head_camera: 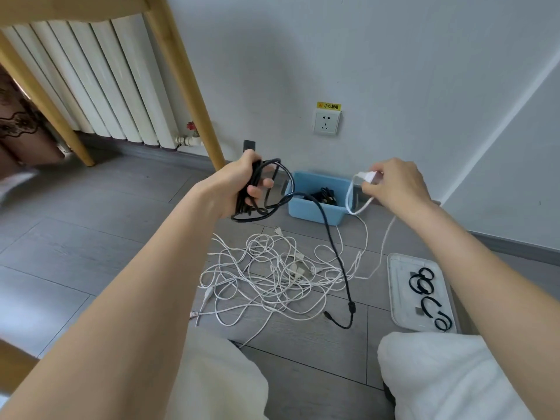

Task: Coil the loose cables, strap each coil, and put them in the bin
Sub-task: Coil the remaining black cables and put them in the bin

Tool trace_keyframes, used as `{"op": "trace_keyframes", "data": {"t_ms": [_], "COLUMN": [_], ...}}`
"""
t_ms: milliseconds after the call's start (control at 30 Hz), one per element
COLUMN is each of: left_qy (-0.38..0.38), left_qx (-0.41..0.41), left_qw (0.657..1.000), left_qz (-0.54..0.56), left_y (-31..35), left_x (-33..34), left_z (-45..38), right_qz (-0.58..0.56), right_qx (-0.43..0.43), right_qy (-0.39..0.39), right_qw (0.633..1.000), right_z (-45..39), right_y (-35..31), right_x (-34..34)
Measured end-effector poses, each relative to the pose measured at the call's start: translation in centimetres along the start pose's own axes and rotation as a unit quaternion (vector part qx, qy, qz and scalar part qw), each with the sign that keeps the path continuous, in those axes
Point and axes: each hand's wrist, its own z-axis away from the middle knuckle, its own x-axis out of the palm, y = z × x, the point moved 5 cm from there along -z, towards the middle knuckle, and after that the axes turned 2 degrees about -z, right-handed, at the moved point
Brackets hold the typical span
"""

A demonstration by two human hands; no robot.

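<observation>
floor [91, 237] | white cables [266, 277] | bin [315, 207] | tray [403, 316]

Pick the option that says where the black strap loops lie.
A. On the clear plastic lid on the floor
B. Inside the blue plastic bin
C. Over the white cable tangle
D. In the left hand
A: the black strap loops lie on the clear plastic lid beside the person's right knee, apart from the blue plastic bin.
</observation>
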Motion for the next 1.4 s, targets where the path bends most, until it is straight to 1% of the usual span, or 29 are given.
{"op": "trace_keyframes", "data": {"t_ms": [67,167,233,300,333,367,400,467,500,533,567,600,667,700,800,900,967,1067,1133,1200,1267,1300,1400], "left_qy": [0.024,0.034,0.046,0.065,0.069,0.067,0.057,0.026,0.012,0.001,-0.006,-0.010,-0.013,-0.008,0.005,-0.018,-0.039,-0.084,-0.096,-0.098,-0.101,-0.106,-0.113], "left_qx": [0.003,0.013,0.023,0.038,0.043,0.047,0.050,0.054,0.055,0.055,0.058,0.065,0.086,0.093,0.096,0.099,0.088,0.068,0.073,0.087,0.089,0.086,0.075], "left_qw": [1.000,0.999,0.999,0.996,0.994,0.992,0.991,0.989,0.987,0.986,0.983,0.978,0.968,0.965,0.966,0.965,0.972,0.991,0.993,0.989,0.987,0.987,0.990], "left_qz": [-0.004,-0.008,-0.014,-0.046,-0.070,-0.092,-0.109,-0.137,-0.149,-0.160,-0.175,-0.196,-0.235,-0.244,-0.241,-0.243,-0.215,-0.083,0.006,0.074,0.092,0.082,0.043], "left_y": [-0.2,0.1,0.6,1.1,1.3,1.5,1.6,1.6,1.6,1.5,1.5,1.4,1.5,1.5,1.7,1.7,1.5,1.5,2.0,2.6,2.8,2.7,2.2], "left_x": [-0.7,-0.5,-0.1,0.2,0.5,0.8,1.2,2.2,2.7,3.1,3.4,3.6,3.8,3.7,3.7,4.4,4.6,4.3,3.6,2.9,2.8,3.1,4.4], "left_z": [-0.1,0.0,0.2,0.4,0.5,0.6,0.8,1.2,1.4,1.5,1.6,1.6,1.7,1.7,1.7,1.6,1.4,1.0,1.0,1.2,1.4,1.5,1.4], "right_qz": [-0.040,0.003,0.047,0.049,0.006,-0.069,-0.156,-0.299,-0.338,-0.360,-0.360,-0.349,-0.343,-0.356,-0.412,-0.406,-0.392,-0.347,-0.305,-0.248,-0.223,-0.233,-0.316], "right_qx": [-0.032,-0.080,-0.092,-0.092,-0.090,-0.082,-0.062,-0.019,-0.008,-0.009,-0.016,-0.022,-0.020,-0.009,0.042,0.069,0.074,0.054,0.028,0.013,0.013,0.012,-0.004], "right_qy": [-0.016,-0.055,-0.098,-0.127,-0.126,-0.133,-0.160,-0.255,-0.295,-0.315,-0.319,-0.306,-0.252,-0.226,-0.169,-0.129,-0.137,-0.146,-0.161,-0.201,-0.249,-0.265,-0.312], "right_qw": [0.999,0.995,0.990,0.986,0.988,0.985,0.973,0.919,0.894,0.878,0.877,0.885,0.905,0.907,0.894,0.902,0.907,0.925,0.938,0.948,0.942,0.936,0.896], "right_z": [-0.2,-0.2,-0.1,0.1,0.2,0.3,0.7,2.0,2.6,3.0,3.1,3.1,2.7,2.3,1.4,1.0,1.0,0.7,0.7,1.0,1.5,1.8,2.6], "right_y": [-0.6,-1.5,-1.8,-2.8,-3.5,-4.3,-5.1,-6.5,-6.9,-7.2,-7.2,-7.1,-6.7,-6.3,-5.0,-3.7,-3.3,-2.4,-1.9,-1.6,-1.6,-1.8,-3.4], "right_x": [0.7,2.2,3.1,3.3,3.0,2.9,3.0,3.6,4.2,4.8,5.2,5.2,4.2,3.6,2.1,1.9,2.1,2.0,1.9,2.4,3.0,3.1,3.0]}}
